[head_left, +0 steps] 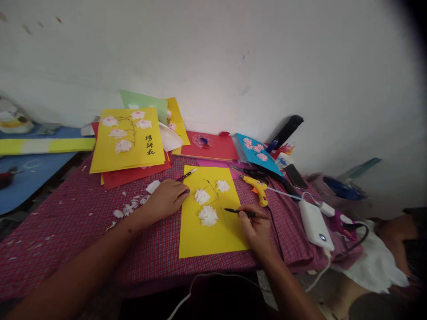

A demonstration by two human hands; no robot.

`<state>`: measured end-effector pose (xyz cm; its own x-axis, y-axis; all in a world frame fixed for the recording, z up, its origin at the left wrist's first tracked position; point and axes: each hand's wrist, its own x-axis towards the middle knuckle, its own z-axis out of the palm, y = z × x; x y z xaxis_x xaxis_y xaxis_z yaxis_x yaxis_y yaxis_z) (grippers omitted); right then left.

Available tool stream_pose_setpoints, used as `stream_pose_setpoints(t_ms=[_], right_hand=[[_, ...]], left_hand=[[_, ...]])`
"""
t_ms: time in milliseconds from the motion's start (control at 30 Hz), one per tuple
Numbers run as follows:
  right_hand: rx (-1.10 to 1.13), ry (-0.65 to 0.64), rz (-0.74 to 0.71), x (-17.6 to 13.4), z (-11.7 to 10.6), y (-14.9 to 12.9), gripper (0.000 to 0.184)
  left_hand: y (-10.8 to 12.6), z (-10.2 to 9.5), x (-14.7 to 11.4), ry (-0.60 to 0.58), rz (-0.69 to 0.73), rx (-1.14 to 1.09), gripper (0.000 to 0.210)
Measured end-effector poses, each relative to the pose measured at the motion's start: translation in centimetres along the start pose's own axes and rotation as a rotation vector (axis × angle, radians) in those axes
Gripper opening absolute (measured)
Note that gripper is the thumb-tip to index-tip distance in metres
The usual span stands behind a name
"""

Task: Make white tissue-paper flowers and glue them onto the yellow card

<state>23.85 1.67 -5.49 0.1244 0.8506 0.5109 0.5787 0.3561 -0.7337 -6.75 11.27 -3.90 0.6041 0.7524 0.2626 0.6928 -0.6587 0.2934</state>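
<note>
A sheet of yellow paper (200, 242) lies on the checked tablecloth in front of me. Three white paper flowers (208, 215) sit on it, with thin dark stems and small leaves drawn between them. Pinched in my right hand (256, 227) is a black pen (245, 214), its tip over the paper right of the lowest flower. My left hand (170, 196) rests, fingers loosely bent, against the sheet's left edge. Just above those fingers lies a black marker with a white end (189, 174), touching the sheet's upper left corner.
White paper scraps (128, 209) are scattered at left. Behind stands a yellow flower card with writing (128, 140) on stacked sheets. At right are a yellow glue gun (256, 186), black scissors (255, 173), a blue flower card (256, 151), a phone (296, 176) and a white power bank (315, 224) with cables.
</note>
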Motion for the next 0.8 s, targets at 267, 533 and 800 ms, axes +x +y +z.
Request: stream_pose_setpoints(t_ms=[267, 533, 800], right_hand=[[0.024, -0.065, 0.036, -0.04, 0.44, 0.28, 0.011], [0.023, -0.069, 0.038, -0.12, 0.36, 0.53, 0.010], [0.018, -0.057, -0.006, 0.07, 0.07, -0.38, 0.010]], left_hand=[[-0.06, 0.07, 0.01, 0.005, 0.009, 0.008, 0.025], [0.07, -0.11, 0.04, -0.005, 0.003, 0.000, 0.024], [0.23, -0.17, 0.09, -0.014, -0.003, 0.010, 0.024]])
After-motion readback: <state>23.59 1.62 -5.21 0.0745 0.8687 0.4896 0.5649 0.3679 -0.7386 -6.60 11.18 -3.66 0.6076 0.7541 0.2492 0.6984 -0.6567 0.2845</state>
